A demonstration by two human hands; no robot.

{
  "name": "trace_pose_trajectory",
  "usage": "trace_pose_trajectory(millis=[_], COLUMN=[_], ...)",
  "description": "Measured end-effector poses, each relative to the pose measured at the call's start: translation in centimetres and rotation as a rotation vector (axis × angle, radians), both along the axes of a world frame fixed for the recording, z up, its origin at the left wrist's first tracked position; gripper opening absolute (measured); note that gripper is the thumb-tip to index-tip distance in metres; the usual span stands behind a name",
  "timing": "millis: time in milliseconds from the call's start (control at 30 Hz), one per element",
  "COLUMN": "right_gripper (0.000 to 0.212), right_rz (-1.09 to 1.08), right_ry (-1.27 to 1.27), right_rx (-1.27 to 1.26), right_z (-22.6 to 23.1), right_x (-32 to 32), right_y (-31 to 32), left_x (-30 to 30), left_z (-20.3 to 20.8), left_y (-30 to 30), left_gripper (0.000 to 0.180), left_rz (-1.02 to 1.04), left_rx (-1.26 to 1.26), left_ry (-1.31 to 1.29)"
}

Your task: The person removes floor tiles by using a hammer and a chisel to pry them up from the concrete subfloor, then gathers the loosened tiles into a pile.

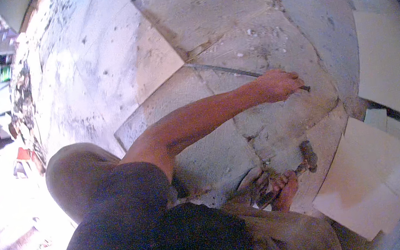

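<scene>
My left arm reaches across to the right, and my left hand [281, 84] is closed round a long, thin, dark pry bar [225, 69]. The bar's far end meets the corner of a large pale floor tile [157, 59]; its other end sticks out just past my fist. Lower down, near my shoe [251, 181], my right hand [285, 190] grips a hammer [309, 156] by its handle. The hammer's dark head points away to the right, low over the rough grey floor [290, 112]. It stands apart from the bar.
Loose pale tile pieces [360, 174] lie at the right, with a larger pale slab [388, 62] beyond. Small crumbs of rubble dot the cracked floor. At the far left, a strip of debris [29, 108] runs along the floor beside stacked items [2, 96] and a red-and-white object [23, 156].
</scene>
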State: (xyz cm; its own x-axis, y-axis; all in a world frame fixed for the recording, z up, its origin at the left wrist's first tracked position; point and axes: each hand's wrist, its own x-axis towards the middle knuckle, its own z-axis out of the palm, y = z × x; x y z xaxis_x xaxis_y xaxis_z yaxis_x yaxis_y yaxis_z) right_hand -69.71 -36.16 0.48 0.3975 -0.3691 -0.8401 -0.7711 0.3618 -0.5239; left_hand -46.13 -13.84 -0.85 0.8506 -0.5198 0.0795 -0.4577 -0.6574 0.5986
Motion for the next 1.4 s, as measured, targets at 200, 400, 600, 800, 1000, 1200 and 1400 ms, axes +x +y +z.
trace_pose_trajectory(millis=[200, 400, 600, 800, 1000, 1200, 1400], right_gripper=[0.029, 0.027, 0.02, 0.014, 0.019, 0.018, 0.017], right_rz=[0.053, -0.057, -0.061, 0.048, -0.006, 0.013, 0.021], right_ry=[-0.009, -0.091, -0.168, -0.078, -0.143, -0.112, -0.114], right_rx=[0.096, 0.117, 0.128, -0.096, -0.006, -0.131, 0.051], right_z=[-0.4, 0.1, 2.2, 1.1, -2.1, -2.8, -3.1], right_x=[0.4, 1.4, 0.7, 0.4, -0.7, -0.5, -0.7], right_y=[-1.1, 2.4, 2.1, 0.0, -1.5, -1.4, -2.8], left_x=[5.3, 11.4, 7.9, -1.3, -7.6, -10.1, -20.9], left_z=[-3.1, -4.7, -2.6, -1.4, 3.5, 2.7, -0.3], left_y=[0.2, 4.2, 0.1, -1.1, -1.6, -3.1, 0.7], left_gripper=[0.016, 0.015, 0.015, 0.033, 0.059, 0.054, 0.046], left_rz=[0.155, 0.443, 0.255, -0.101, -0.071, 0.061, -0.249], left_rx=[-0.045, 0.016, 0.023, -0.066, 0.009, 0.156, 0.235], left_ry=[-0.112, -0.137, -0.136, 0.04, 0.175, 0.166, 0.21])
